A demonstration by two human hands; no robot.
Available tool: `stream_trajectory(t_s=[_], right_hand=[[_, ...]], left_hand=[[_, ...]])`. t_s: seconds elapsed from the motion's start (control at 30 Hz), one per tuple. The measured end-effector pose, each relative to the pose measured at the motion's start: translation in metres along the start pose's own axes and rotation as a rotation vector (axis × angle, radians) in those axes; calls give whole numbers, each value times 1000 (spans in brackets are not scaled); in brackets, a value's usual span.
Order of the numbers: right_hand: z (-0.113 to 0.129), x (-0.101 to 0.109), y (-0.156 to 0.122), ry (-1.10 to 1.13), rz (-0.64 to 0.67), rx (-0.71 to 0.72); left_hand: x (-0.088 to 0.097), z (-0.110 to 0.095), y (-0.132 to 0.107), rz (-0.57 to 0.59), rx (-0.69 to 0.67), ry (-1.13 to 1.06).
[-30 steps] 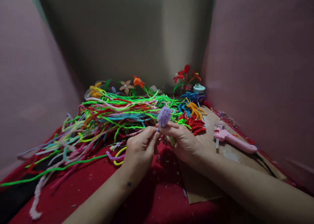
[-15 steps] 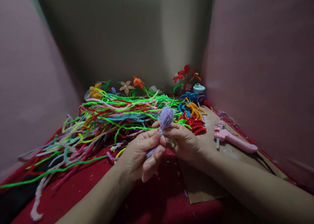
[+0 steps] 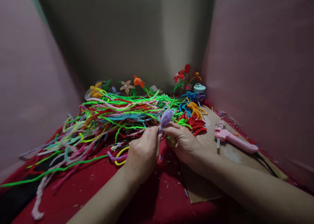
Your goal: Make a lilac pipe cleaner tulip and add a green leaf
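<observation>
A lavender pipe-cleaner petal (image 3: 166, 118), rounded like a bud, stands tilted up between my hands. My left hand (image 3: 144, 152) is closed, back of the hand toward me, with its fingertips pinched at the petal's narrow base. My right hand (image 3: 183, 139) pinches the same base from the other side with thumb and fingers. The lower end of the petal is hidden behind my fingers. Behind my hands lies a big heap of pipe cleaners (image 3: 127, 111) in green, pink, red, blue and yellow.
A pink glue gun (image 3: 235, 141) rests on a brown board (image 3: 208, 181) at right, its cord trailing off. Red petals (image 3: 196, 125) and orange petals (image 3: 195, 108) lie near the board's far end. Finished flowers (image 3: 139, 82) stand along the back. Red cloth (image 3: 98, 188) covers the table.
My left hand has turned over and closed, its fingers now curled at the base. The petal has turned and tilts right. My right hand stays almost in place.
</observation>
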State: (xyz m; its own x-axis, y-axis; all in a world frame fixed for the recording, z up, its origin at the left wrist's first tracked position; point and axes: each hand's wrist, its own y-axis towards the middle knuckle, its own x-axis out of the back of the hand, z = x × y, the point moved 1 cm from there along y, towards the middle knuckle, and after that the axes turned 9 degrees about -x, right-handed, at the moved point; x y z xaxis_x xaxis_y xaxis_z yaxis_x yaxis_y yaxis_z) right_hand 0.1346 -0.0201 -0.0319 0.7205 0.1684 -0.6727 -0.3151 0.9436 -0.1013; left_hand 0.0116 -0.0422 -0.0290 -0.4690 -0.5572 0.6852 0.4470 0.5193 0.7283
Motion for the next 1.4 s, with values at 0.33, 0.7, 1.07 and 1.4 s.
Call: stream_trajectory(t_s=[0.33,0.7,1.07,1.4], right_hand=[[3,1,0,-6,40,-53],[10,4,-1,-47,194,-160],[7,3,1,-77,110,-37],[0,6,3,-155,80,13]], left_hand=[[14,-3,14,62,599,-871],[20,-6,17,74,904,-1612],[10,-8,7,38,526,-852],[13,-2,10,115,581,-859]])
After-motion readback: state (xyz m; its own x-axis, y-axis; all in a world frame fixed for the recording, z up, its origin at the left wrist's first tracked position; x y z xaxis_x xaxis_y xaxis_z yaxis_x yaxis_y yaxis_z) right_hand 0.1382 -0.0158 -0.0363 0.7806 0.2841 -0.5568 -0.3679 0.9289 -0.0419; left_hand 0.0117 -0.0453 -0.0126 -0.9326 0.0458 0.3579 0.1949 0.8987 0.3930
